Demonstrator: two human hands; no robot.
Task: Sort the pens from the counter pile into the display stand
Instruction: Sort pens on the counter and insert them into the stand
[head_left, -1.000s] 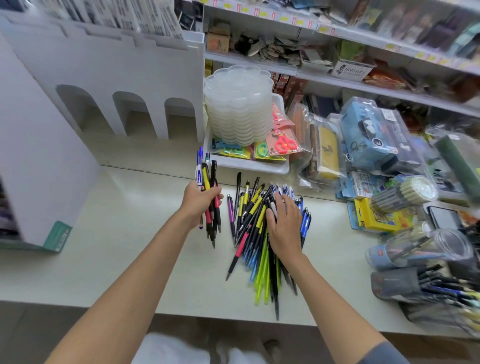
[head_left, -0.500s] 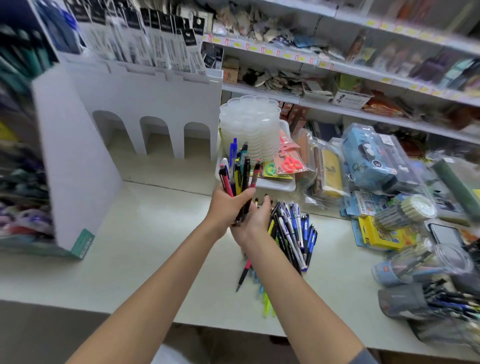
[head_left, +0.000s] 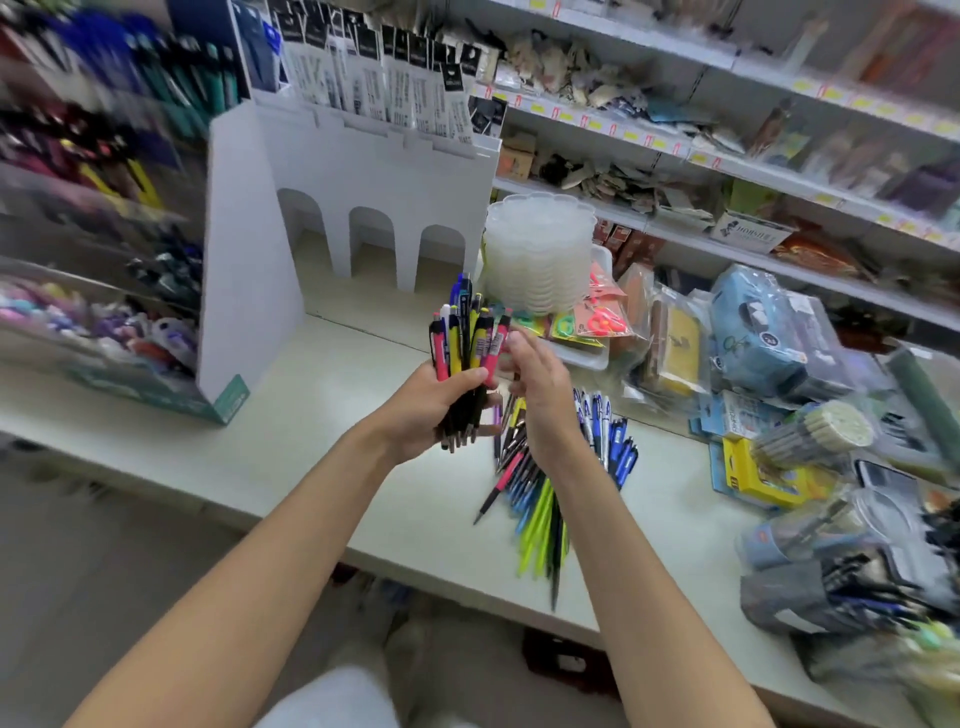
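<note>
Over smooth counter (head_left: 322, 415), left hand (head_left: 421, 410) gripping slim pens (head_left: 467, 338)

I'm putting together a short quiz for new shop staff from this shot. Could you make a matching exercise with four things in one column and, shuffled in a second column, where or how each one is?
Things
1. bundle of pens
2. pen pile
3. stack of clear tubs
4. right hand

Places or states
A. lying flat on the counter
B. open, fingers relaxed, just right of the bundle
C. upright in the grip of the left hand
D. at the back of the counter, right of the white arched stand

Pairs: 1-C, 2-A, 3-D, 4-B
</note>
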